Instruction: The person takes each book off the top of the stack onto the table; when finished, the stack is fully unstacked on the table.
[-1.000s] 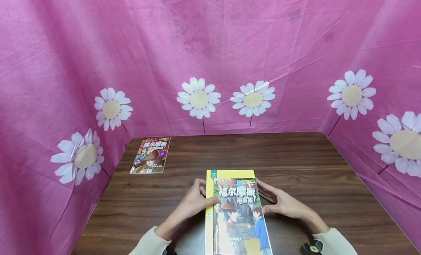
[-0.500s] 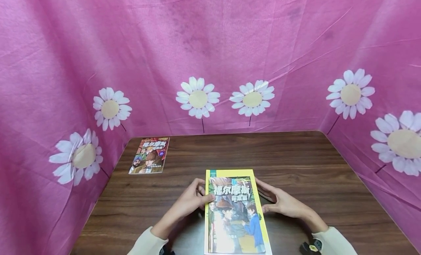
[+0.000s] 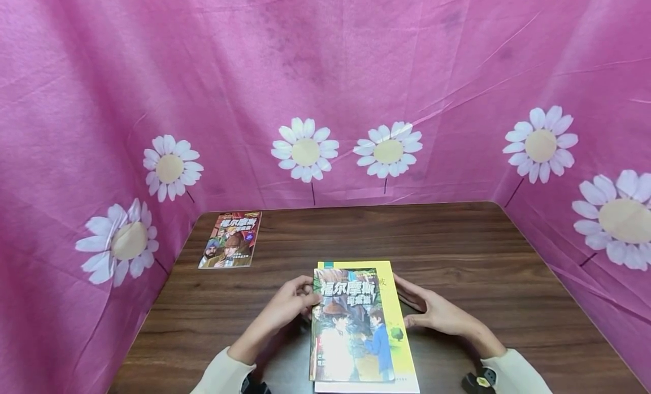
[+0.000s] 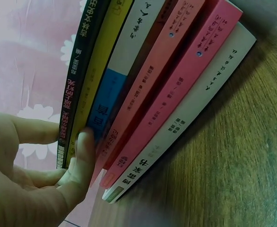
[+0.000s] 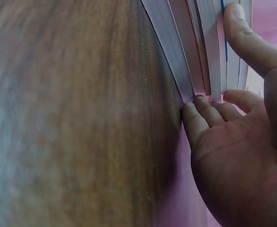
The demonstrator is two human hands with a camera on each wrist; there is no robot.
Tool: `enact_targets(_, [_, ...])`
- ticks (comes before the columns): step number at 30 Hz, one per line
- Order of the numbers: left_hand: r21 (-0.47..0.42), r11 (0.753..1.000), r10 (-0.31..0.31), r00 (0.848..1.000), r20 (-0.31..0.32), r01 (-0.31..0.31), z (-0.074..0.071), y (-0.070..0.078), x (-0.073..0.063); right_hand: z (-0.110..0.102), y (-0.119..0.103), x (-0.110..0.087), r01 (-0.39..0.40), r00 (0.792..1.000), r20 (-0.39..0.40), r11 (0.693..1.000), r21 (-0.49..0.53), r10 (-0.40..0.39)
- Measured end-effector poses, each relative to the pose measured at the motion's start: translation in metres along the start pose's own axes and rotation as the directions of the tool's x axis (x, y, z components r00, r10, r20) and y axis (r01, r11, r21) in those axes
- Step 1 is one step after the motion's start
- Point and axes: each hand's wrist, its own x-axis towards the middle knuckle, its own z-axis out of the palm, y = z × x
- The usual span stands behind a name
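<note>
Several books lie in a stack before me. On top is a Holmes comic book (image 3: 351, 326) with a glossy illustrated cover and a dark spine (image 4: 79, 71). It sits skewed left over a larger yellow book (image 3: 399, 332). My left hand (image 3: 290, 301) pinches the comic at its left edge, thumb on the cover and fingers at the spine side. Below in the left wrist view are a white-and-blue spine (image 4: 129, 56), pink spines (image 4: 176, 90) and a white spine (image 4: 186, 118). My right hand (image 3: 439, 312) rests against the stack's right side, fingers fairly straight on the page edges (image 5: 209, 52).
Another comic book (image 3: 231, 240) lies flat at the table's back left corner. The wooden table (image 3: 458, 252) is bordered by a pink cloth (image 3: 346, 72) with printed daisies at the back and sides.
The top comic book has slid left across the yellow book, baring more of its right side. My left hand has moved left with it. The right hand stays about where it was.
</note>
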Motion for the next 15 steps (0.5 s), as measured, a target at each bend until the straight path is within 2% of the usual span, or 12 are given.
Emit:
enact_targets(6, [-0.026,0.999,-0.019,1.000,0.002,0.019,-0.0034,-0.0012,0.0004,0.0018,0.0025,0.0005,0.001,1.000,-0.007,1.000,-0.010,-0.001])
enact_targets(15, [-0.054,0.999,0.000,0.998,-0.069,-0.004,-0.0060,-0.0012,-0.0007,0.0056,0.0048,-0.0018,0.021,1.000,-0.015,1.000,-0.023,-0.022])
